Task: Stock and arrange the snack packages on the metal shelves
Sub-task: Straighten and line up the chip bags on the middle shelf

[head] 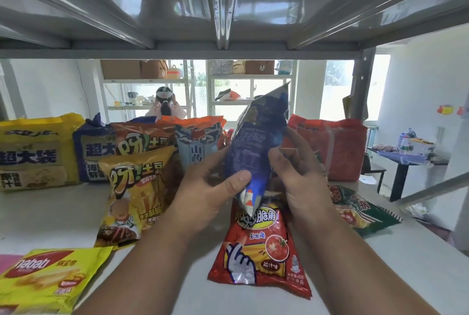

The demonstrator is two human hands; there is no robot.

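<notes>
White metal shelf [63, 215] carries snack bags in a back row; above the red corn-snack bag [261, 246], left hand [215, 187] and right hand [302, 175] both grip the blue bag [256, 147] upright, probably turning it for placement.

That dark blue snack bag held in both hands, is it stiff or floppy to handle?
Probably floppy: the dark blue bag creases and twists where the left hand and right hand grip it. Likely light, since it stays up on a loose grip. Its glossy film may be slippery.
</notes>
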